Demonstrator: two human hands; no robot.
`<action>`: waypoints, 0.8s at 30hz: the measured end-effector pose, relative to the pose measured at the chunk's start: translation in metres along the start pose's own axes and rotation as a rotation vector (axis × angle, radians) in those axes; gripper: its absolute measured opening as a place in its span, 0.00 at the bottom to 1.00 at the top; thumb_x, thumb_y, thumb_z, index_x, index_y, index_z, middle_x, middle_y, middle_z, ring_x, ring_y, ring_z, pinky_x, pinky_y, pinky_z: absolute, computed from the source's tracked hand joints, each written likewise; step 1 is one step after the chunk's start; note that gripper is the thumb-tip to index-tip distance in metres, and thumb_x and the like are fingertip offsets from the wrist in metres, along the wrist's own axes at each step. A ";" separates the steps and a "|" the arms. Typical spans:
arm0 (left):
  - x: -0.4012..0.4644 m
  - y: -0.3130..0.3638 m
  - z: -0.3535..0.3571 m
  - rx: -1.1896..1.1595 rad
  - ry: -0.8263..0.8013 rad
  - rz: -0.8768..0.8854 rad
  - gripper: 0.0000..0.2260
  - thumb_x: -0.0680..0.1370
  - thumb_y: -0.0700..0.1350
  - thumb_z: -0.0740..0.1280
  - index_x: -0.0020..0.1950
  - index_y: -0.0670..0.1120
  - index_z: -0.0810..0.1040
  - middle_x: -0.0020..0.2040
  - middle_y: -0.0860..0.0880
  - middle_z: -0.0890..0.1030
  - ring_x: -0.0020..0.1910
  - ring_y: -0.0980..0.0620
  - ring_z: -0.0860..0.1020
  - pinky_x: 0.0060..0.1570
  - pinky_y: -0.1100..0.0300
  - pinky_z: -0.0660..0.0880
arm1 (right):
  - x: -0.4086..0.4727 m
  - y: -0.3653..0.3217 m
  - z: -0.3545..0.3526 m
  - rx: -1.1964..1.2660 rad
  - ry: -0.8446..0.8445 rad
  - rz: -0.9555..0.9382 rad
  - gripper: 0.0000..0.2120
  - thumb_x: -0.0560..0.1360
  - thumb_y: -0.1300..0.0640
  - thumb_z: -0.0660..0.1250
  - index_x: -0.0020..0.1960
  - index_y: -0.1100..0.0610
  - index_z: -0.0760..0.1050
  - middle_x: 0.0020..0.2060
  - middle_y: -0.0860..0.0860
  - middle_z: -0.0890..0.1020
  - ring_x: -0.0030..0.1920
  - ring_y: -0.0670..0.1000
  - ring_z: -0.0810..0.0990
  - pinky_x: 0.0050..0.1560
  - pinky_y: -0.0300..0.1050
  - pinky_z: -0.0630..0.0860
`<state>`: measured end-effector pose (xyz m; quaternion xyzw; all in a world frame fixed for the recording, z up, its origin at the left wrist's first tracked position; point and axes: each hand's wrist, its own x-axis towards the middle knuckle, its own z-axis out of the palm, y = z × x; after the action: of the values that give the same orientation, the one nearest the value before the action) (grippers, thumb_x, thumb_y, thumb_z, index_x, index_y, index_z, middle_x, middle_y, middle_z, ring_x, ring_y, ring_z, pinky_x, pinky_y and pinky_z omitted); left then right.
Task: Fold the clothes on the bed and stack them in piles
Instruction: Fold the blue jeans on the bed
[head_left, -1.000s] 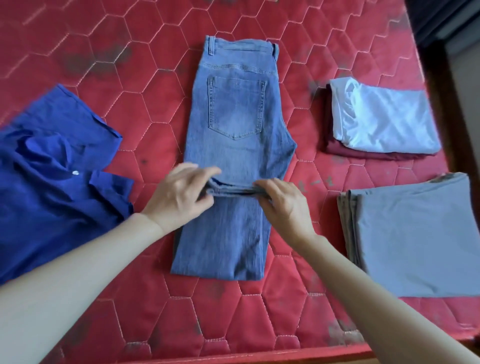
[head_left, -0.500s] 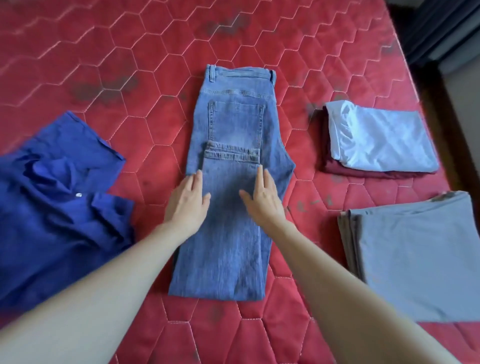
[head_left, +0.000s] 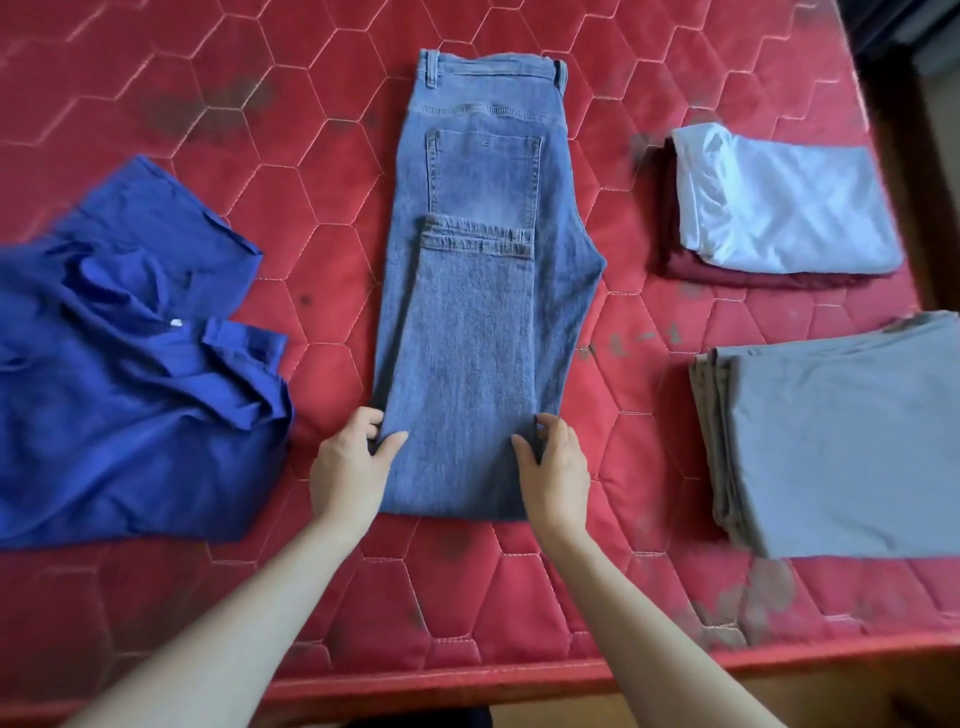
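both hands have slid back from mid-leg to the near fold of the jeans (head_left: 467, 364), centred on the bed (head_left: 156, 78): left hand (head_left: 348, 467) and right hand (head_left: 553, 467) apparently pinching its side edges, ready for a second fold; blue shirt (head_left: 124, 374) awaits.

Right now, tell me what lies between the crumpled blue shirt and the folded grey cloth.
The head view shows the folded jeans, with both hands at their near end.

Both forearms are bare to the left hand (head_left: 349, 470) and right hand (head_left: 555, 467).
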<state>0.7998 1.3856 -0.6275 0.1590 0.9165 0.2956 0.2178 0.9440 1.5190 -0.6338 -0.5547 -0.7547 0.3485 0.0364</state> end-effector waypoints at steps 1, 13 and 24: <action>-0.001 -0.002 0.000 -0.008 -0.004 -0.021 0.10 0.73 0.46 0.73 0.50 0.42 0.79 0.44 0.46 0.83 0.44 0.41 0.80 0.43 0.48 0.75 | -0.002 0.000 0.000 0.015 0.002 0.037 0.14 0.77 0.55 0.67 0.61 0.58 0.73 0.55 0.52 0.79 0.54 0.54 0.78 0.50 0.45 0.70; -0.072 -0.039 -0.007 -0.064 -0.022 -0.130 0.07 0.74 0.45 0.73 0.45 0.43 0.79 0.42 0.46 0.84 0.42 0.42 0.81 0.40 0.52 0.73 | -0.069 0.027 0.002 -0.087 0.021 0.044 0.08 0.77 0.52 0.67 0.50 0.57 0.76 0.45 0.51 0.82 0.47 0.56 0.79 0.40 0.45 0.64; -0.010 -0.009 -0.013 -0.046 -0.024 0.071 0.08 0.74 0.44 0.72 0.52 0.45 0.80 0.47 0.48 0.83 0.45 0.46 0.80 0.47 0.51 0.76 | -0.026 -0.007 0.001 -0.090 0.071 -0.109 0.15 0.77 0.56 0.67 0.63 0.58 0.75 0.54 0.53 0.77 0.57 0.55 0.75 0.53 0.49 0.73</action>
<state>0.8003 1.3683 -0.6206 0.1900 0.9005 0.3222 0.2219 0.9482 1.4950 -0.6218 -0.5257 -0.7970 0.2918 0.0569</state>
